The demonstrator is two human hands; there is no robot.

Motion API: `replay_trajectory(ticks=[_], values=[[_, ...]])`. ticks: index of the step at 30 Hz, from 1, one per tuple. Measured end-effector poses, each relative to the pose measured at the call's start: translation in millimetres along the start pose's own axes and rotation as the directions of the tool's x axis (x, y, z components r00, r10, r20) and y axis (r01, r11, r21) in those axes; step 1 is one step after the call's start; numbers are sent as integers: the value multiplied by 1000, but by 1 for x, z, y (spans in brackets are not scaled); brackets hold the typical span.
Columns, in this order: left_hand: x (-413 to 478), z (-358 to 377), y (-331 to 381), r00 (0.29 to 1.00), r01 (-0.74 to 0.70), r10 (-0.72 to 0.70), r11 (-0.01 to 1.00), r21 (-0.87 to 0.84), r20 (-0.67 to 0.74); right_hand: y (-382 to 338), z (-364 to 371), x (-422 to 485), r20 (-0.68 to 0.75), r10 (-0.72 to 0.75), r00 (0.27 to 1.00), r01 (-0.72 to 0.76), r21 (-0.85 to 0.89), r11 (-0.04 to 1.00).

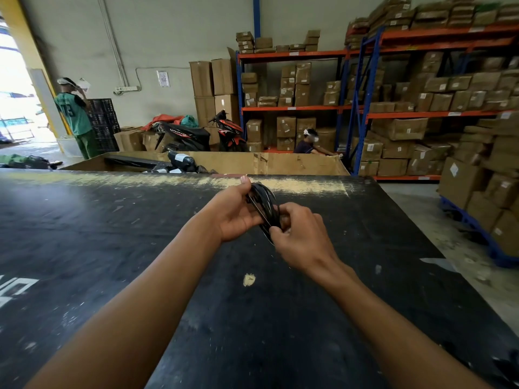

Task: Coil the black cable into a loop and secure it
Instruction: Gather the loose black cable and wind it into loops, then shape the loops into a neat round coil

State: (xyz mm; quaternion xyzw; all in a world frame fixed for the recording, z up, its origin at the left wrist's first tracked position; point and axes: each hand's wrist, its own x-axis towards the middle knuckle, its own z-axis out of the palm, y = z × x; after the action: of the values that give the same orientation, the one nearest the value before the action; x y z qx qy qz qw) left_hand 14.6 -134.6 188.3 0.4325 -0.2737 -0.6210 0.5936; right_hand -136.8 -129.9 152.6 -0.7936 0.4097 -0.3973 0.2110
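Securing the coil: the black cable (263, 199), looped, sits at frame centre above the black table (112, 234). The left hand (234, 213) curls round the bundle, thumb on top; the right hand (302, 237) pinches its lower turns. Best wrapped with turns held tight. The table's far edge lies just beyond the hands.

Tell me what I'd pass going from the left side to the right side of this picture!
Person in a green shirt → black scooter → left hand → black cable → right hand → boxes on the blue pallet.
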Motion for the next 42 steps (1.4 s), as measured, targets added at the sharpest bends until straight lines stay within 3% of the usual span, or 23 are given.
replay_trajectory(ticks=[5,14,17,23,25,28,32,35,39,42], values=[[-3,8,4,996,44,-60,979,-200,-72,1,0,-2,67,-26,997,31,-85,996],[-5,17,8,957,71,-169,925,-373,-237,9,19,-19,-14,-88,996,81,-266,960],[-7,18,12,956,11,-136,902,-431,-261,14,25,-21,-10,-83,996,79,-227,971],[-6,19,16,930,-97,-124,824,-558,-345,21,42,-30,18,-20,1000,19,55,998],[-4,20,13,923,-99,-144,809,-580,-358,21,47,-32,-44,-40,998,41,15,999],[0,18,8,910,-90,-180,794,-602,-375,23,46,-29,-144,-157,977,129,-188,974],[-3,9,-1,947,-10,-193,780,-626,-255,36,35,-26,-128,-252,959,210,-273,939],[-10,1,-10,973,131,-214,829,-544,-91,45,23,-22,-112,-254,961,218,-259,941],[-22,-6,-26,982,189,-159,853,-487,103,58,4,-17,-87,-237,968,205,-276,939],[-32,-14,-25,973,222,-193,938,-266,129,68,-8,-15,-52,-200,978,180,-269,946]])
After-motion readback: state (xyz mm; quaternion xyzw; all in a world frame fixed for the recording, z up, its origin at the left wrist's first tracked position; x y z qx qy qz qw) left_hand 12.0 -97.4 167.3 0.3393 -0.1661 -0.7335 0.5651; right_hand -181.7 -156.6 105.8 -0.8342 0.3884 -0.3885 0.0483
